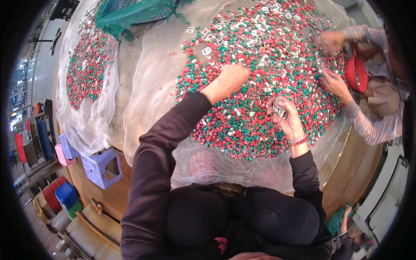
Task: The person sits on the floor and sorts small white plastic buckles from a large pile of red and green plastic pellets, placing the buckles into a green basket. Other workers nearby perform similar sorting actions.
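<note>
A wide heap of small red, green and white stone-like chips (236, 125) spreads before me on a pale mesh sheet (149, 82). My left hand (233, 78) reaches onto the heap, fingers curled down and closed; whatever lies at the fingertips is hidden. At the heap's near right side, my right hand (291, 123) is turned partly upward and closed around a few silvery metal slide buckles (280, 111). More flat slide buckles (206, 51) lie scattered over the far part of the heap, some at its left edge.
On the right, another person's hands (336, 82) work at the heap beside a red bowl (356, 74). A crate draped in green netting (130, 19) stands at the far left. Left of me are a second chip pile (89, 69) and a purple stool (103, 170).
</note>
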The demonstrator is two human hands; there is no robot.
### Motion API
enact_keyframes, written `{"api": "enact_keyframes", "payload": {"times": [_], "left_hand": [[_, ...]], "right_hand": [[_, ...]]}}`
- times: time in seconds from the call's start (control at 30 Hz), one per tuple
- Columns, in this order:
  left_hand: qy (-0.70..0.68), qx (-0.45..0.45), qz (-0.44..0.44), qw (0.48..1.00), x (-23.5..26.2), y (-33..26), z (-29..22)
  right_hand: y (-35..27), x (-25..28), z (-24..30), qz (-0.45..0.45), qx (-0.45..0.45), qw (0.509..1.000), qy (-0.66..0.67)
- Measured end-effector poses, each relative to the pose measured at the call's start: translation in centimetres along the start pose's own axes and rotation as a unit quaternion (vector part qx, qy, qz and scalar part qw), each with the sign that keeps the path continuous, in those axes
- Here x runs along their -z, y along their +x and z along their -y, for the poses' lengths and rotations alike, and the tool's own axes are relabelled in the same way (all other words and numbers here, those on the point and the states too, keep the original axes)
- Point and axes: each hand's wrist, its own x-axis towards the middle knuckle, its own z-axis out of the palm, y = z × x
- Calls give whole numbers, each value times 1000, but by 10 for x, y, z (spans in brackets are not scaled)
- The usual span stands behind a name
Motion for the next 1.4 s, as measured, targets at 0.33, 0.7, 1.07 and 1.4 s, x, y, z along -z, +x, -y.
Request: {"api": "enact_keyframes", "payload": {"times": [0.33,0.7,1.07,1.4], "left_hand": [[-858,83,88,500,52,-67,-7],[-920,233,175,262,-16,-81,-68],[-947,-22,-160,278,167,-5,103],[-485,177,-22,856,97,-14,135]], "right_hand": [[7,-7,-1,80,-36,950,300],[-13,-79,-13,26,207,922,-326],[-17,-72,20,-63,367,784,-497],[37,-50,23,-29,331,603,-725]]}}
